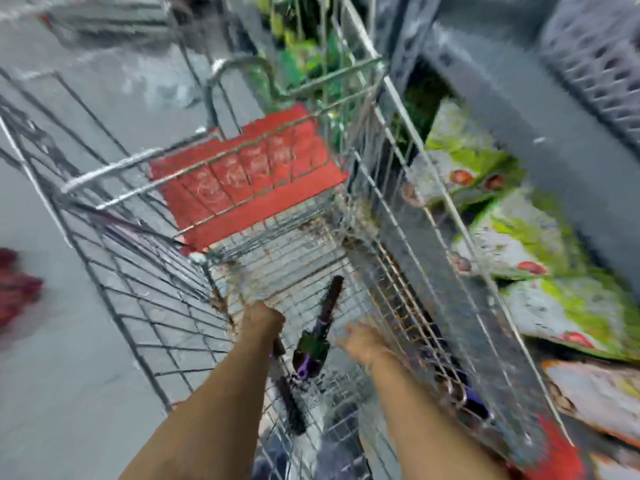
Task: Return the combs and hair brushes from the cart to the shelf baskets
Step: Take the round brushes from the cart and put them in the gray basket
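The view is blurred. Both my arms reach down into a wire shopping cart (138, 306). My left hand (261, 322) is a closed fist around a dark handle with a purple spot; a black bristled hair brush head (292, 407) extends below it. A second hair brush (329, 306), with black bristles and a dark and purple handle, lies on the cart floor between my hands. My right hand (360, 342) is just right of it with fingers apart, holding nothing. Another dark purple item (474, 400) lies against the cart's right wall.
A red child-seat flap (249, 181) closes the far end of the cart. To the right, a low shelf holds green and white packets (519, 233). A grey slotted shelf basket (595, 57) sits at top right. Grey floor lies on the left, with a red object (17, 285).
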Tool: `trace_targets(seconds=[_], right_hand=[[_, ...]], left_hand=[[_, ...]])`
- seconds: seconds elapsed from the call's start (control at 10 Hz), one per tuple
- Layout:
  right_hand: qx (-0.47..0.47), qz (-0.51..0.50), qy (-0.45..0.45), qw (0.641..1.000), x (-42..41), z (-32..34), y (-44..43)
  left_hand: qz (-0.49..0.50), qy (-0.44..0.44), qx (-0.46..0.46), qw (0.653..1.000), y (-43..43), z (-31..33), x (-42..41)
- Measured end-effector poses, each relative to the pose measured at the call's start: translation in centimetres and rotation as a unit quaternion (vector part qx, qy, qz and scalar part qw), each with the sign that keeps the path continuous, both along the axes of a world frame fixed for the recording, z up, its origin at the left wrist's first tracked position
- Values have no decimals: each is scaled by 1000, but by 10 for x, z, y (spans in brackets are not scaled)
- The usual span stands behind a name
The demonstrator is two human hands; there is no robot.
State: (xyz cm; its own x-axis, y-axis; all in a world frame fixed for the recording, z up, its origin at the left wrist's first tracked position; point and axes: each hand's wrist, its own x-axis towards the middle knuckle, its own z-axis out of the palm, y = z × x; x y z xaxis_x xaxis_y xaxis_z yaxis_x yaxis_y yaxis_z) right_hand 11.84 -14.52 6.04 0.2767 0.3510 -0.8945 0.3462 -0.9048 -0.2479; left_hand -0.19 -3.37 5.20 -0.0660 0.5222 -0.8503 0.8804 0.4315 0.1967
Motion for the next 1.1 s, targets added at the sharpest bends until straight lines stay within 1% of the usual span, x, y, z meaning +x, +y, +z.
trace_targets(seconds=[0.1,0.2,0.3,0.4,0.5,0.6,0.7,0.8,0.9,1.0,1.1], right_hand=[[31,-82,-36,996,-30,-42,18],[58,-162,-111,979,-54,-63,26],[39,-162,-140,976,-57,-73,23],[97,-223,-123,962,-41,-70,9],[148,-273,-112,944,-14,-67,-11],[164,-294,-159,928,13,-61,-27],[164,-264,-201,929,34,-56,-39],[132,-219,-191,948,38,-57,-45],[108,-200,-202,953,32,-58,-47],[79,-152,-213,962,25,-57,-47],[62,-110,-220,967,20,-60,-46]], left_hand=[[151,0,-56,987,-28,-72,-17],[79,105,11,991,-47,-93,-10],[184,149,42,971,-56,-75,4],[160,134,96,973,-50,-74,6],[276,3,141,951,-42,-60,21],[515,-209,45,830,-31,-47,43],[659,-361,-40,659,-27,-51,44],[677,-291,-71,673,-40,-70,32],[422,-88,-73,899,-62,-69,23],[56,62,132,988,-61,-53,21],[-248,73,218,941,-27,-58,13]])
